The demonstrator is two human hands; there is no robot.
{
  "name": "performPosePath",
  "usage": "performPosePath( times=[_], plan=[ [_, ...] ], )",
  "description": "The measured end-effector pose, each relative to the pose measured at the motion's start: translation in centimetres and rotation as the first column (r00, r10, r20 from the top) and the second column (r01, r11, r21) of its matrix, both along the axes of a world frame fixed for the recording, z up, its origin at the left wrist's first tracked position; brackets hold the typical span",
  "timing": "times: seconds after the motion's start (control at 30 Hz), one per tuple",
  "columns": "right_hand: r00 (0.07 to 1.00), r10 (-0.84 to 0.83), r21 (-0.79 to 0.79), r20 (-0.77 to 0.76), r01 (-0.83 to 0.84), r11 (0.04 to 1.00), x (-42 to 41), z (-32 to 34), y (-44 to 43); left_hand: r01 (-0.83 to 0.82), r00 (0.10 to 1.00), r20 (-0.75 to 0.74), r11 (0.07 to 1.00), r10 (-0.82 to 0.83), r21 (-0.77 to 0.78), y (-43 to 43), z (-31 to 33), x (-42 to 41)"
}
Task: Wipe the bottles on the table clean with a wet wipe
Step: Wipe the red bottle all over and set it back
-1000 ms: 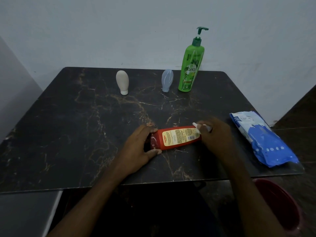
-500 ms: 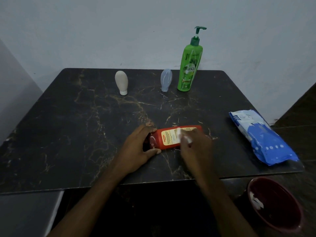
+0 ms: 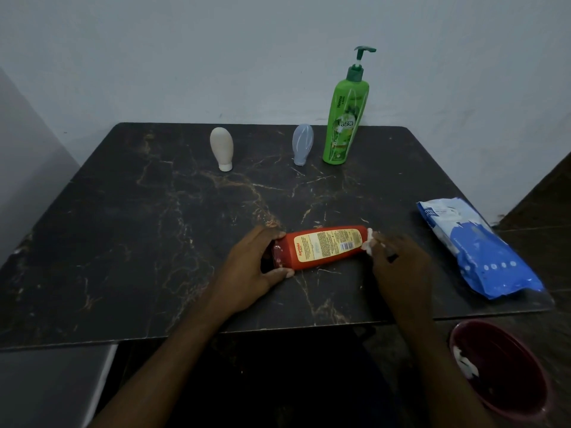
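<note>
Red bottle (image 3: 324, 247) is mid-wipe: left hand (image 3: 256, 267) grips its cap, right hand (image 3: 398, 261) pinches wet wipe (image 3: 368, 242) at its base. Behind it, green bottle (image 3: 344, 125), grey bottle (image 3: 302, 145) and cream bottle (image 3: 221, 149) probably remain.

A: What stands along the back of the worktop (image 3: 123, 242)?
B: Three upright bottles: the first squeeze bottle (image 3: 221, 148) at the left, the second squeeze bottle (image 3: 302, 145) well to its right, and the pump bottle (image 3: 346, 118) just beside that, rightmost.
A: And nearer the front?
B: The lying bottle (image 3: 324, 247), on its side, its left end in the left hand (image 3: 250, 267), its right end touching the wet wipe (image 3: 368, 242) in the right hand (image 3: 398, 267).
A: Farther right?
B: The wipes pack (image 3: 475, 245) lies by the right edge. Below it, off the worktop, a bowl (image 3: 519, 359) holds a wad (image 3: 465, 362).
</note>
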State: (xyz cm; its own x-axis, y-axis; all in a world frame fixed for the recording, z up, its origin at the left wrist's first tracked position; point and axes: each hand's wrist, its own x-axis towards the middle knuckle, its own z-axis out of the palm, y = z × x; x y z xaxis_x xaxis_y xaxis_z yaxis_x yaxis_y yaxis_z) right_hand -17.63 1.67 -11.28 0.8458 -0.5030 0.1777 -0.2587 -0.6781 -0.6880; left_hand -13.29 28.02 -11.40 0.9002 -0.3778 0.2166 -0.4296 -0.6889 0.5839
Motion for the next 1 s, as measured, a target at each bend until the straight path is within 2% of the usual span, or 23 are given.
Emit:
performPosePath(
  times=[0.07, 0.2, 0.27, 0.37, 0.5, 0.57, 0.7, 0.77, 0.83, 0.9, 1.0],
  plan=[
    [0.998, 0.044, 0.006, 0.043, -0.044, 0.999, -0.1, 0.1, 1.5, -0.004, 1.000, -0.003, 1.000, 0.004, 0.001, 0.0, 0.1, 0.0],
    [0.964, 0.266, -0.050, 0.026, -0.265, 0.963, -0.5, 0.0, 7.2, -0.003, 1.000, 0.011, 1.000, 0.003, -0.010, -0.1, 0.1, -0.1],
    [0.936, 0.342, -0.060, 0.078, -0.338, 0.939, -0.8, 0.0, 8.8, -0.002, 1.000, 0.018, 1.000, 0.002, -0.020, 0.0, -0.1, 0.0],
    [0.951, 0.303, -0.040, 0.058, -0.301, 0.953, -0.2, 0.8, 7.4, -0.001, 1.000, 0.012, 1.000, 0.002, -0.020, 0.0, -0.1, 0.0],
    [0.993, 0.111, 0.037, 0.047, -0.113, 0.993, 0.8, 1.1, 2.5, 0.003, 1.000, 0.003, 1.000, -0.003, -0.020, -0.1, -0.1, 0.0],
    [0.997, 0.072, 0.041, 0.027, -0.074, 0.996, 0.9, 1.0, 2.1, -0.003, 1.000, 0.006, 1.000, 0.003, -0.024, -0.1, -0.2, 0.0],
    [0.978, 0.210, 0.008, 0.021, -0.210, 0.978, 0.3, 0.9, 7.0, 0.005, 1.000, 0.024, 0.999, -0.004, -0.041, -0.1, -0.1, -0.1],
    [0.926, 0.368, -0.043, 0.088, -0.366, 0.930, -0.6, 0.4, 9.4, 0.014, 0.999, 0.042, 0.998, -0.012, -0.057, 0.0, -0.1, -0.1],
    [0.887, 0.448, -0.078, 0.111, -0.441, 0.894, -0.9, -0.1, 9.8, 0.012, 0.999, 0.032, 0.999, -0.011, -0.046, 0.0, -0.1, -0.1],
    [0.897, 0.428, -0.060, 0.109, -0.424, 0.904, -0.6, -0.4, 8.3, 0.020, 0.999, 0.039, 0.999, -0.018, -0.047, 0.0, -0.2, 0.0],
    [0.947, 0.295, -0.042, 0.128, -0.292, 0.955, -0.1, -0.3, 4.0, 0.026, 1.000, 0.016, 0.999, -0.026, -0.021, 0.0, -0.2, 0.1]
  ],
)
